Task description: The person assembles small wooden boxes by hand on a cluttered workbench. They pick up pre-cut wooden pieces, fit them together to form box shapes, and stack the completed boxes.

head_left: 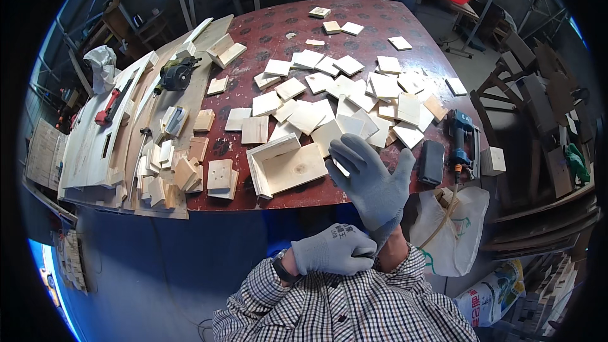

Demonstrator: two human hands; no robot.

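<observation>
Dark lettering on the left glove (334,248); red characters on a sack (493,297).

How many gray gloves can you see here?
2. The left glove is on the left hand, which grips the cuff of the right glove. The right glove is on the right hand, fingers spread. Others could be hidden.

L hand (335,249) grips R glove (372,183) cuff (389,230) nr wood pcs (305,117) on tbl (263,35).
</observation>
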